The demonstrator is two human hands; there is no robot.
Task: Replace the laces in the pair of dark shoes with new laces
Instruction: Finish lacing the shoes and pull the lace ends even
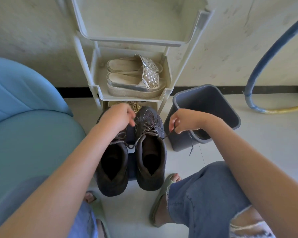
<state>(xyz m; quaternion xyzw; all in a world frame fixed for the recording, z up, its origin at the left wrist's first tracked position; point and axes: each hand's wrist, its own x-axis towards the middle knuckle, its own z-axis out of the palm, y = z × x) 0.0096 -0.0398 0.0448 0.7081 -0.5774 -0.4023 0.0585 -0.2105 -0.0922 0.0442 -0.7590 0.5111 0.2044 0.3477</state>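
Pale floor tiles fill the room, with a blue sofa (24, 134) at the left. The left hand (118, 115) has its fingers bent down over the laced fronts of the dark shoes (150, 184); whether it holds anything I cannot tell. The shoes stand side by side on the floor and look stiff enough to stay put. The lace (168, 133) seems thin, limp and light. The right hand (182, 120) pinches it near its free end, a good place for pulling. A grey bin (205, 103) stands just beside.
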